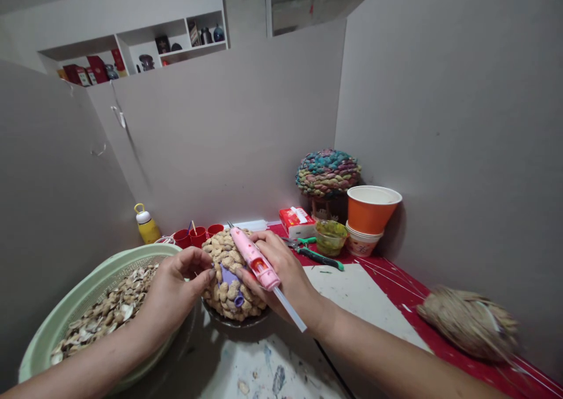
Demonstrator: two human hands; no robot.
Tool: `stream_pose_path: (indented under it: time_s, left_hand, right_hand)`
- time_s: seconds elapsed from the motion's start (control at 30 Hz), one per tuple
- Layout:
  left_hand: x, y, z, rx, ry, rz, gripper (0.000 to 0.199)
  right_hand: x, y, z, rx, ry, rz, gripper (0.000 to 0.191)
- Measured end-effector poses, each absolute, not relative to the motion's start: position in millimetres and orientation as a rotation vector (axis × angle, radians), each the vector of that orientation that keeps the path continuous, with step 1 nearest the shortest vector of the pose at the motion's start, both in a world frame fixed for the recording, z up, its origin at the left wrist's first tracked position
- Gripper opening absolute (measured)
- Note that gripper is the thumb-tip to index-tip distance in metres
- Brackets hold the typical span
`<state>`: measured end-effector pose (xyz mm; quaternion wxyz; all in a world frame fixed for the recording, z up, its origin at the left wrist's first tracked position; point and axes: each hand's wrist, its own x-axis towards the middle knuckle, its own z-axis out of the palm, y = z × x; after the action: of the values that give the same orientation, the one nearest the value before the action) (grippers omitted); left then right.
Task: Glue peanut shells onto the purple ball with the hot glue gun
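Note:
A rounded form covered in peanut shells (225, 249) rests in a dark shallow dish (235, 324) in front of me. A bare purple patch (227, 277) with a small purple ring (238, 299) shows among its shells. My right hand (281, 267) is closed round a pink hot glue gun (251, 252), its tip pointing up and away; a clear glue stick (290, 310) juts from the back. The right fingers also rest against the form's right side. My left hand (176, 281) pinches at a peanut shell (218, 273) on the left edge of the purple patch, the contact partly hidden.
At left stands a green basket (37, 340) of broken shells. Red cups (197, 234), a yellow bottle (148, 229), pliers (320, 258), a glass bowl (331, 237) and stacked paper bowls (372, 211) line the back. A twine bundle (468, 323) lies right.

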<state>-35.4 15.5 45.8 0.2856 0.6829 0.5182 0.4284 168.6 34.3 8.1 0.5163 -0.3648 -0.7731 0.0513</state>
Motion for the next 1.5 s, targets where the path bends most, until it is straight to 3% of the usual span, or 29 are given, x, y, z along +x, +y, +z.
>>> stream_pose_path:
  time_s: [0.77,1.17,1.33,1.5]
  left_hand:
    - [-28.5,3.7,45.2,2.039,1.6,1.162,0.017]
    - [-19.7,-0.2,31.9,1.995,1.509,1.315,0.014]
    - [-17.8,0.2,31.9,2.024,1.566,1.322,0.003]
    - [-19.6,-0.3,30.3,2.141,1.523,1.334,0.007]
  right_hand:
    - [169.2,31.3,10.9,-0.882,-1.853,0.137,0.013]
    - [170.5,29.7,12.4,-0.866,-1.868,0.16,0.012]
    - [170.6,28.6,12.6,-0.879,-1.873,0.163,0.012]
    - [170.9,29.0,12.6,-0.876,-1.877,0.149,0.012]
